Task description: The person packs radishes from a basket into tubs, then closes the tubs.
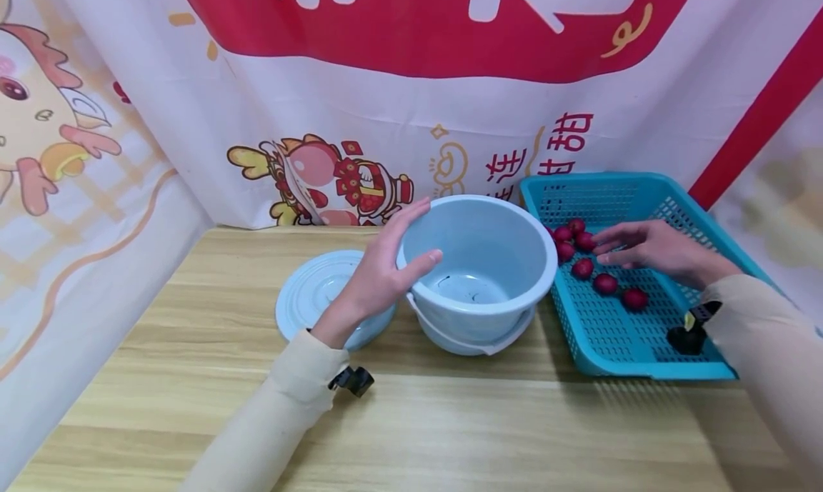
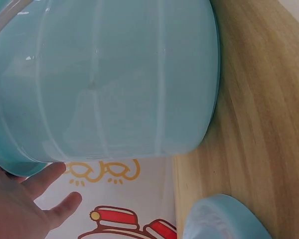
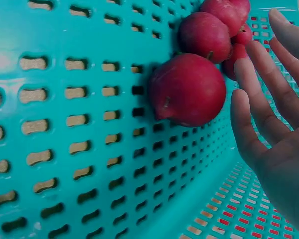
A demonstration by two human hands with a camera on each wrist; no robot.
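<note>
A light-blue bucket [image 1: 476, 320] stands upright on the table, its handle hanging down at the front. My left hand [image 1: 392, 260] rests against the left side of its rim, thumb and fingers extended. The left wrist view shows the bucket's wall [image 2: 114, 79] and two of my fingers [image 2: 65, 206] by the rim. Several red radishes [image 1: 605, 284] lie in a turquoise basket [image 1: 617, 369] on the right. Over them hovers my right hand [image 1: 656, 253], fingers loosely extended and nothing in its grasp. In the right wrist view the nearest radish [image 3: 189, 89] is apart from that hand.
A round light-blue lid [image 1: 308, 292] lies on the wooden table [image 1: 193, 378], left of the bucket and partly behind my left forearm. A printed white cloth [image 1: 360, 99] hangs behind the table. The basket stands close to the bucket's right side.
</note>
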